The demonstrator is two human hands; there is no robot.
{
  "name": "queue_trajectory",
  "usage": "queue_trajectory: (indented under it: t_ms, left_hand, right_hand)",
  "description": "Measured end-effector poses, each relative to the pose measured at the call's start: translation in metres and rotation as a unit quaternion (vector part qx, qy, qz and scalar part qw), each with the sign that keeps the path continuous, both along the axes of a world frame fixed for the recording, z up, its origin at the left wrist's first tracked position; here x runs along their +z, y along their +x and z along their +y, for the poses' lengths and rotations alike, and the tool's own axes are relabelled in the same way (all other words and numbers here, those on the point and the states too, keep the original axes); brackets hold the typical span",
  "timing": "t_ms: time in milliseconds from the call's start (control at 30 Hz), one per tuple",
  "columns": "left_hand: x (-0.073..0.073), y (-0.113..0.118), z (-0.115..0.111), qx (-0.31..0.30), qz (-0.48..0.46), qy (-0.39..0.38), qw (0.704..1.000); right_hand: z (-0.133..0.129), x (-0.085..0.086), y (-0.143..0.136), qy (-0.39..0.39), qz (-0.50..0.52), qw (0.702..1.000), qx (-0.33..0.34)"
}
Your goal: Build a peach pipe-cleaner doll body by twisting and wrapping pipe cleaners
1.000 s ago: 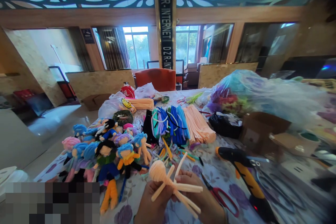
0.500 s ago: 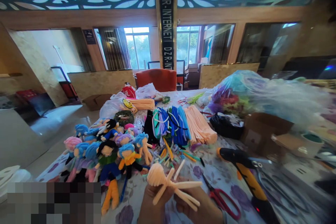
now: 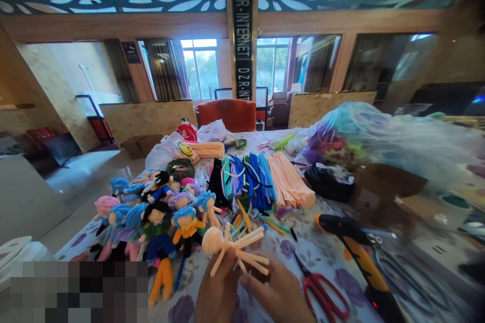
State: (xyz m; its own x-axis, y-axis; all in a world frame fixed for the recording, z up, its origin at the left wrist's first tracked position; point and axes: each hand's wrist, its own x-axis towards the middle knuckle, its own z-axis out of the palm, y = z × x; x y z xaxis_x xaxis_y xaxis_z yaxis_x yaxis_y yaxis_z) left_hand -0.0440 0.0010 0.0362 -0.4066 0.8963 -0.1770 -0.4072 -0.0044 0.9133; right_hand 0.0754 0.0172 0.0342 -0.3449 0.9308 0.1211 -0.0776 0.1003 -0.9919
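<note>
Left hand is pinching a peach pipe-cleaner figure at its middle, over the flowered counter; right hand is closing its fingers about the figure's lower strands. Red-handled scissors are lying just beside the right hand, yarn-haired dolls sitting in a cluster opposite.

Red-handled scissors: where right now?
In the head view, the red-handled scissors lie on the floral tablecloth, to the right of the right hand and left of the black-and-yellow glue gun.
</note>
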Motion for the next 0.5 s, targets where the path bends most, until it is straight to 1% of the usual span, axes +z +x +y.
queue_trajectory:
  t_ms: [67, 167, 233, 300, 400, 500]
  left_hand:
    - [-0.004, 0.0, 0.002, -0.019, -0.012, -0.009, 1.0]
    - [-0.008, -0.001, 0.004, -0.035, -0.02, -0.017, 0.999]
    - [-0.009, -0.003, 0.003, -0.041, -0.018, -0.028, 0.999]
    - [-0.009, -0.004, 0.002, -0.043, -0.006, -0.033, 0.999]
    - [-0.006, -0.004, 0.0, -0.026, 0.016, -0.03, 0.999]
    - [-0.002, -0.002, -0.001, -0.02, 0.005, -0.034, 0.999]
  right_hand:
    - [-0.002, -0.002, -0.003, -0.033, -0.001, 0.999, 0.027]
    - [-0.003, -0.009, -0.006, -0.078, -0.02, 0.996, 0.033]
    - [-0.003, -0.012, -0.006, -0.094, -0.022, 0.995, 0.035]
    - [-0.003, -0.012, -0.005, -0.092, -0.009, 0.995, 0.042]
    - [-0.004, -0.008, -0.003, -0.099, 0.019, 0.993, 0.066]
    - [-0.005, -0.004, -0.002, -0.113, 0.024, 0.991, 0.066]
